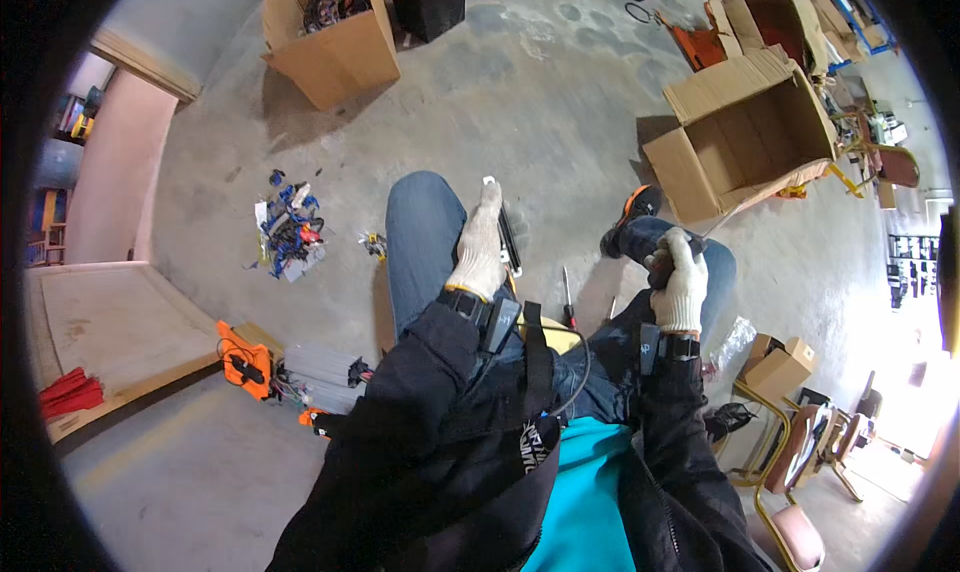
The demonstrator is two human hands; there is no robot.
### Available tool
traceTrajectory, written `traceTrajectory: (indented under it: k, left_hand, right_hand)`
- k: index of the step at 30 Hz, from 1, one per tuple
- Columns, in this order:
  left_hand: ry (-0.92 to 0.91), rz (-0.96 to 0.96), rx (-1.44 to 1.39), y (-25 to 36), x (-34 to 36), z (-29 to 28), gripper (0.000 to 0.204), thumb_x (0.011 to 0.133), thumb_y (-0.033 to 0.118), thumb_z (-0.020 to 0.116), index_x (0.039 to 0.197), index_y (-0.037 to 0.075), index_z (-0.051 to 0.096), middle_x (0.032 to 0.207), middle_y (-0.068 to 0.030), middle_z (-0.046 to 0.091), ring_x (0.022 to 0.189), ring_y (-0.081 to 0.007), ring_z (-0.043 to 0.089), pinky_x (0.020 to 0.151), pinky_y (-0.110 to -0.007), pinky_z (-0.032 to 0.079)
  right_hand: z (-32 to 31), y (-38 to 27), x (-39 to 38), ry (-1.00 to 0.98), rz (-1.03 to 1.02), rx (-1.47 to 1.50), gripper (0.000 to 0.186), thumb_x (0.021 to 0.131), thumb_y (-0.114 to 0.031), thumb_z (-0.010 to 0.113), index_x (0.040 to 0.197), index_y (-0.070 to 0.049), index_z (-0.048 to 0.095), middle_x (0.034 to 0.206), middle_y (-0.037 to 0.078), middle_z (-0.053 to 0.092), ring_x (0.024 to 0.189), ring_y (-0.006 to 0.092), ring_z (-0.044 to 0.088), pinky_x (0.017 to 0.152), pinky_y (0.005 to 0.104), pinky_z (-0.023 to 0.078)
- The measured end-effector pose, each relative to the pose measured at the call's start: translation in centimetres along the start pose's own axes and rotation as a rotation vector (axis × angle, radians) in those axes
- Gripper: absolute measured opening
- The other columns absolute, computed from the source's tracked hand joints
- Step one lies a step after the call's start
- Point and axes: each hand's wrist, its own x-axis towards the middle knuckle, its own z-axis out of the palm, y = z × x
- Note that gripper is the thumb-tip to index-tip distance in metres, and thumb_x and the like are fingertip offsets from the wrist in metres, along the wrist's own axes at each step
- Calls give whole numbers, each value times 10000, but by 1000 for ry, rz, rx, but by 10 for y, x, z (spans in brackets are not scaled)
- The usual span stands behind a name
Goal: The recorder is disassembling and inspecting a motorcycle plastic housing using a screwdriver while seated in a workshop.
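Note:
My left hand point(480, 242), in a white knit glove, rests near my left knee. It is closed on a slim black bar-like part point(511, 240) with light-coloured ends, whose exact kind I cannot make out. Above my right leg, my gloved right hand point(683, 287) is closed round the dark grip of a tool point(660, 266). What looks like a thin metal shaft runs up and right from this fist. Between my legs, a screwdriver point(569, 307) with a red and black handle stands out against the grey floor.
Loose blue and black parts point(292, 227) lie in a pile on the left. An open cardboard box point(755, 137) stands at the right, another box point(335, 57) at the far left. Bundled clear tubes with wires point(320, 377) lie beside my left arm. Chairs point(800, 442) stand at the right.

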Motion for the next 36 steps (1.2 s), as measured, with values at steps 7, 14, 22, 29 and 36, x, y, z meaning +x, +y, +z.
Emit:
traceTrajectory:
  k: [7, 14, 22, 29, 36]
  left_hand:
    - [-109, -50, 54, -5, -1, -7, 522, 965, 597, 615, 1020, 79, 638, 939, -134, 695, 853, -292, 700, 769, -460, 594]
    - [-261, -52, 71, -7, -10, 5, 537, 976, 608, 588, 1078, 84, 638, 982, -137, 693, 896, -298, 702, 803, -472, 595]
    - [-230, -50, 141, -13, -9, -1, 594, 999, 621, 529, 1106, 42, 606, 968, -161, 671, 876, -322, 691, 802, -489, 600]
    - [-263, -67, 80, -11, -7, -7, 568, 1000, 611, 537, 1084, 54, 607, 932, -138, 663, 842, -299, 689, 769, -465, 606]
    - [-236, -16, 69, -6, -10, -8, 578, 985, 614, 564, 1086, 48, 621, 953, -146, 678, 851, -301, 697, 770, -470, 606]
  right_hand:
    - [17, 0, -1, -262, 120, -101, 304, 880, -145, 673, 1162, -42, 622, 874, 18, 601, 688, 131, 590, 630, 266, 480]
    - [13, -18, -20, -481, 14, -423, 474, 866, -177, 675, 1285, 24, 581, 903, 47, 604, 736, 119, 631, 682, 277, 534]
    - [15, -15, -29, -394, -16, -345, 410, 888, -158, 722, 1237, 21, 600, 858, 48, 643, 708, 121, 628, 668, 275, 537]
    - [10, -16, -26, -439, -18, -321, 484, 837, -152, 711, 1270, 40, 611, 977, 86, 663, 826, 145, 641, 771, 290, 527]
    - [8, -7, -23, -407, -11, -283, 415, 867, -207, 731, 1225, -28, 618, 898, 67, 675, 678, 119, 631, 595, 277, 510]
